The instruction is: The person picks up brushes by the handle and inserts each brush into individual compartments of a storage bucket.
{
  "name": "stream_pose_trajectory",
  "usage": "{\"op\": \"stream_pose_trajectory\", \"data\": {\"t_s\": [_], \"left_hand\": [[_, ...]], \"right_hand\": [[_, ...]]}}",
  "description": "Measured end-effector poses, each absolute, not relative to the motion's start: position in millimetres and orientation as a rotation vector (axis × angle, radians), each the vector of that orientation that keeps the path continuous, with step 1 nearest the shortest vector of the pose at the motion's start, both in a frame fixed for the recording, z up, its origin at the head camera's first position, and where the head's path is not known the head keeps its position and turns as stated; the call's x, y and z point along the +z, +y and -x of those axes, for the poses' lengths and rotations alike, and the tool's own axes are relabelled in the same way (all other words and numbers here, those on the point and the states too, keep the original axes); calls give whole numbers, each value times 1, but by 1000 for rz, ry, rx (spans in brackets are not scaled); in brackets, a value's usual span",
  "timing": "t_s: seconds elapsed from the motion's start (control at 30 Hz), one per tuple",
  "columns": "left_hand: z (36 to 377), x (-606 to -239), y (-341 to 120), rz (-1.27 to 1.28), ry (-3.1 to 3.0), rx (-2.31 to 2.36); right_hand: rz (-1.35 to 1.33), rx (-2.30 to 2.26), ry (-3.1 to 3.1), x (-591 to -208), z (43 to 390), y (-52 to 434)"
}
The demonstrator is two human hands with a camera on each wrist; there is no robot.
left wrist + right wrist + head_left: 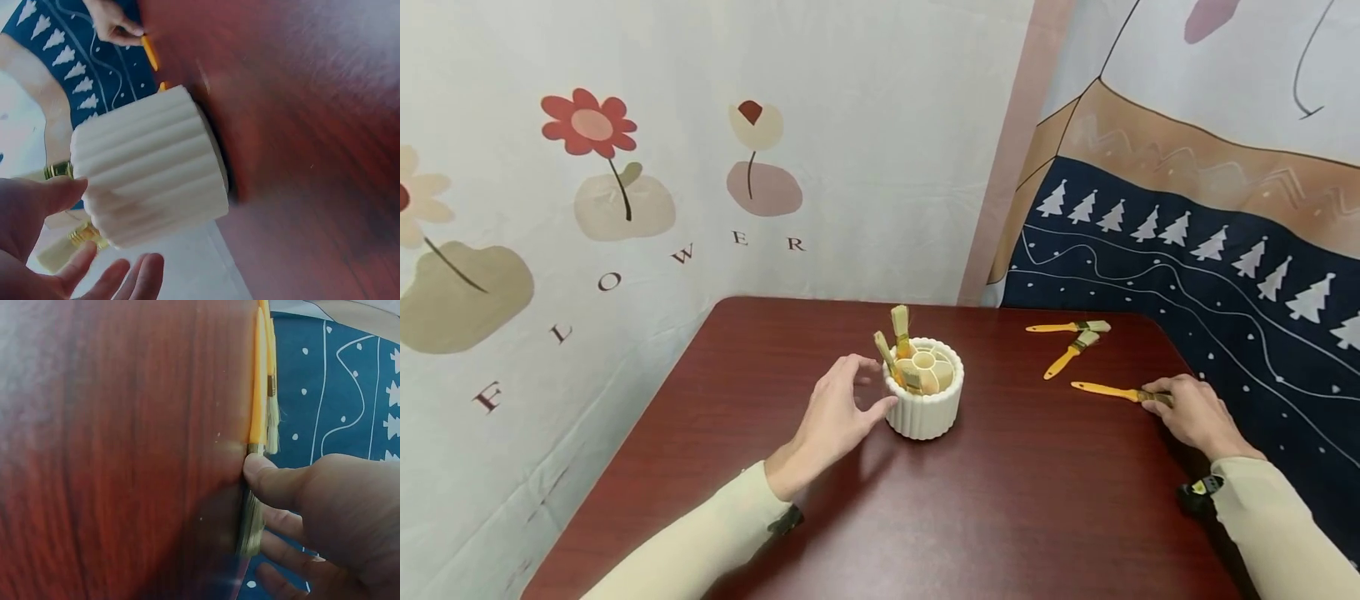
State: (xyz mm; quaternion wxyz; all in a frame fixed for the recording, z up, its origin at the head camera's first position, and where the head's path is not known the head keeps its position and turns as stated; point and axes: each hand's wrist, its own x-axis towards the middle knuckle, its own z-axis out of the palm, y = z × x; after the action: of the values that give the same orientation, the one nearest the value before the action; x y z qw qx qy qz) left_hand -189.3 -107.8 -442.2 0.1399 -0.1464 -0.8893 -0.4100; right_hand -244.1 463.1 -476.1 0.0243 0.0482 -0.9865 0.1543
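The right hand [1195,412] pinches a yellow-handled flat paintbrush [1112,392] lying right of the white ribbed round pot [923,400]. The left hand [835,417], fingers loose, steadies that pot. It is best to lift the brush level and keep the pot steady.

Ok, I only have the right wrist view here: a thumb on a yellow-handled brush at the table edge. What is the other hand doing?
Observer: The left hand rests by a ribbed white cup, thumb touching its side.
Operator: Anything in that cup?
Observer: Yes, brushes stand in it, bristles up.
Operator: Any more brushes lying loose?
Observer: Two more lie on the table beyond the right hand.
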Motion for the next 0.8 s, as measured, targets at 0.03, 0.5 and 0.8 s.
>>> {"op": "stream_pose_trajectory", "data": {"t_s": [0.03,0.5,0.8], "left_hand": [[187,-443,-107,428,-2555,-1150],[177,-446,-88,464,-2488,-1008],[175,-446,-84,471,-2470,-1030]], "right_hand": [[-140,489,-3051,-476,244,463],[-100,663,-2911,-481,238,448],[-134,667,-2758,-475,230,422]]}}
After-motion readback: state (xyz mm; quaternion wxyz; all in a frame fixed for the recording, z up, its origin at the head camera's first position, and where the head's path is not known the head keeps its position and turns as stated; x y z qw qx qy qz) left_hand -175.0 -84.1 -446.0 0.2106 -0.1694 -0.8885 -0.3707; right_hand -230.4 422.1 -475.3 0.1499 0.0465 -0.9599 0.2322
